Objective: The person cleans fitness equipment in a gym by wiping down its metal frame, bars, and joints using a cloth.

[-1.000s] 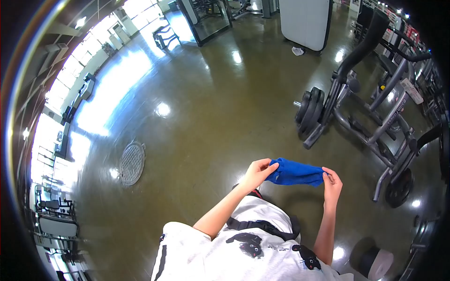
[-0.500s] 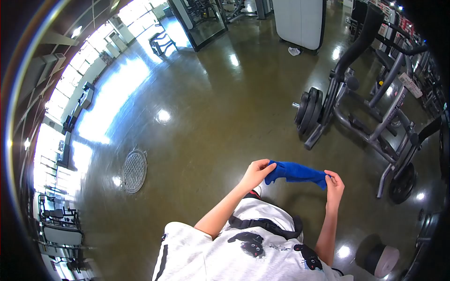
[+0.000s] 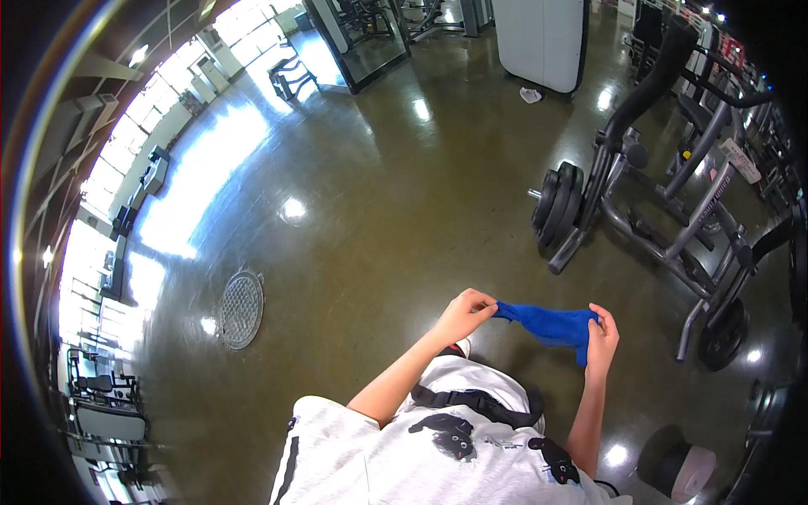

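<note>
A blue cloth (image 3: 547,325), perhaps a small towel, is stretched between my two hands in front of my waist. My left hand (image 3: 468,315) pinches its narrow, bunched left end. At the other end, my right hand (image 3: 602,337) grips the wider part between thumb and fingers, and a corner hangs down beside it. The cloth sags slightly in the middle and hangs above the floor. Its exact kind cannot be made out.
Weight plates (image 3: 558,204) sit on a grey exercise machine (image 3: 665,219) to the right. A round metal floor cover (image 3: 241,310) lies at the left. A pale roll-shaped object (image 3: 692,473) stands near my right side, and a white padded panel (image 3: 540,42) is ahead.
The cloth's left end has become narrower and more bunched in my left hand. On the right, more cloth now spreads and hangs by my right hand. Both hands stay nearly in place.
</note>
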### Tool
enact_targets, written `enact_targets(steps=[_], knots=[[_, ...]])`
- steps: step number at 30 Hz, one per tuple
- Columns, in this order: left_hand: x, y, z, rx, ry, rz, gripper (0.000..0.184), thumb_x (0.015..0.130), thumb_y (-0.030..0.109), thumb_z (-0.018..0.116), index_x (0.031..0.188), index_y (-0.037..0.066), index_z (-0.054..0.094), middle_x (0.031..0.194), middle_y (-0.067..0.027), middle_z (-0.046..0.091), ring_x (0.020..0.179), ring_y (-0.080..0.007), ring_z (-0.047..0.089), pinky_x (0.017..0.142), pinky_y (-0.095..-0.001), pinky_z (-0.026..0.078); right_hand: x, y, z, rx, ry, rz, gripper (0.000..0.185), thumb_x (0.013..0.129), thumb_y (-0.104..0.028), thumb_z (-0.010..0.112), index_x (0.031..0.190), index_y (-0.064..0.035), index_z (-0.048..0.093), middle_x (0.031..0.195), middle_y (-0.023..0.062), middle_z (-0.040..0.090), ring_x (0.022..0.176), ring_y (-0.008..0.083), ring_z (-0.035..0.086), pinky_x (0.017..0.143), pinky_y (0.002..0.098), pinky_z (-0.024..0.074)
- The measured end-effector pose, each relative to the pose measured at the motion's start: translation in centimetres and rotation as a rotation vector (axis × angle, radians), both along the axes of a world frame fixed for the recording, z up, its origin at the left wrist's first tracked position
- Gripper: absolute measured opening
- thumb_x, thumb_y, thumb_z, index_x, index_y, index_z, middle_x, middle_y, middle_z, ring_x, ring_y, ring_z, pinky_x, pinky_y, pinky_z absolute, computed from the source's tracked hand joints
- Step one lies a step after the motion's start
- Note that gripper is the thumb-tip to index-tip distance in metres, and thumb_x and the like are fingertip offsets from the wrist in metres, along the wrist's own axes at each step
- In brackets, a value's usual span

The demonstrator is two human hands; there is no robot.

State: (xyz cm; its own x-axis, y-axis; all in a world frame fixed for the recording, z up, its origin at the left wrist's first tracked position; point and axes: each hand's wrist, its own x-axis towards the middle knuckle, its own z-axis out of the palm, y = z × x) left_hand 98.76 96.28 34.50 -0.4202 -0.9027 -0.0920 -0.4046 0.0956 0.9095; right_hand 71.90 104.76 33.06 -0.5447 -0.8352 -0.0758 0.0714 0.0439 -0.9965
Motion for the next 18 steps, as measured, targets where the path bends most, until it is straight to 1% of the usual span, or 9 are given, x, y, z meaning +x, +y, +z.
enact_targets(steps=[5, 7, 8, 10, 11, 14, 15, 17, 18], knots=[[0.6, -0.6, -0.2, 0.135, 0.008, 0.002, 0.024, 0.087, 0.023, 0.059, 0.1, 0.003, 0.063, 0.096, -0.0086, 0.062, 0.081, -0.0166, 0.06, 0.077, -0.03, 0.048, 0.4, -0.6, -0.5, 0.032, 0.043, 0.129, 0.032, 0.083, 0.01, 0.046, 0.112, 0.0019, 0.057, 0.091, 0.0043, 0.062, 0.081, 0.0067, 0.056, 0.075, 0.0198, 0.0441], [0.4, -0.7, -0.5, 0.198, 0.029, -0.046, 0.025, 0.086, 0.022, 0.059, 0.102, 0.004, 0.062, 0.1, -0.0087, 0.063, 0.084, -0.0174, 0.061, 0.078, -0.0306, 0.048, 1.3, -0.8, -0.7, 0.085, 0.209, 0.286, 0.034, 0.081, 0.011, 0.045, 0.112, 0.0013, 0.057, 0.091, 0.0046, 0.063, 0.079, 0.0089, 0.057, 0.075, 0.0214, 0.0452], [0.2, -0.7, -0.4, 0.199, 0.029, -0.048, 0.025, 0.086, 0.022, 0.059, 0.102, 0.004, 0.062, 0.1, -0.0087, 0.063, 0.084, -0.0174, 0.061, 0.078, -0.0306, 0.048, 2.2, -0.8, 0.2, 0.104, 0.337, 0.319, 0.031, 0.079, 0.009, 0.049, 0.105, -0.002, 0.062, 0.093, 0.0114, 0.065, 0.087, 0.0153, 0.061, 0.079, 0.0261, 0.0463], [-0.3, -0.5, 0.1, 0.149, 0.025, -0.143, 0.027, 0.085, 0.021, 0.061, 0.105, 0.004, 0.059, 0.1, -0.0088, 0.063, 0.087, -0.0184, 0.061, 0.079, -0.031, 0.048, 3.7, -0.9, 2.6, 0.16, 0.48, 0.441, 0.028, 0.079, 0.007, 0.05, 0.102, -0.001, 0.062, 0.095, 0.0145, 0.065, 0.088, 0.0209, 0.063, 0.079, 0.0292, 0.0473], [-0.6, -0.5, 0.5, 0.125, 0.012, -0.196, 0.031, 0.082, 0.021, 0.064, 0.108, 0.004, 0.058, 0.108, -0.0104, 0.06, 0.095, -0.0212, 0.06, 0.082, -0.0332, 0.048, 4.2, -0.9, 3.1, 0.159, 0.516, 0.476, 0.026, 0.078, 0.004, 0.05, 0.1, -0.0008, 0.062, 0.096, 0.0156, 0.065, 0.088, 0.0254, 0.064, 0.077, 0.0309, 0.0479], [-1.4, 0.3, 1.9, 0.018, 0.061, -0.274, 0.035, 0.078, 0.02, 0.067, 0.108, 0.005, 0.058, 0.117, -0.0128, 0.055, 0.106, -0.0257, 0.055, 0.09, -0.0376, 0.044, 5.3, -0.9, 4.5, 0.112, 0.535, 0.573, 0.027, 0.076, 0.005, 0.049, 0.098, -0.0019, 0.063, 0.091, 0.0114, 0.066, 0.083, 0.0193, 0.064, 0.076, 0.0293, 0.048], [-1.8, 0.3, 1.7, 0.03, 0.071, -0.301, 0.035, 0.078, 0.02, 0.067, 0.108, 0.005, 0.058, 0.117, -0.0128, 0.055, 0.106, -0.0257, 0.055, 0.09, -0.0376, 0.044, 5.5, -0.8, 5.7, 0.152, 0.543, 0.618, 0.025, 0.075, 0.004, 0.05, 0.096, -0.0017, 0.064, 0.092, 0.0128, 0.066, 0.083, 0.0238, 0.064, 0.075, 0.0309, 0.0487], [-2.4, 0.1, 1.1, -0.291, 0.026, -0.416, 0.046, 0.072, 0.018, 0.069, 0.115, 0.01, 0.054, 0.124, -0.0124, 0.05, 0.114, -0.0312, 0.048, 0.093, -0.0415, 0.042, 5.9, -0.3, 6.9, 0.045, 0.642, 0.614, 0.022, 0.075, 0.002, 0.051, 0.092, -0.0037, 0.064, 0.088, 0.0119, 0.065, 0.077, 0.0262, 0.063, 0.069, 0.0325, 0.049], [-2.7, 0.1, 0.7, -0.283, 0.041, -0.449, 0.046, 0.072, 0.018, 0.069, 0.115, 0.01, 0.054, 0.124, -0.0124, 0.05, 0.114, -0.0312, 0.048, 0.093, -0.0415, 0.042, 5.8, -0.2, 7.6, 0.024, 0.682, 0.607, 0.02, 0.076, 0.0, 0.052, 0.09, -0.0058, 0.064, 0.086, 0.0115, 0.064, 0.073, 0.0274, 0.063, 0.065, 0.0335, 0.049]])
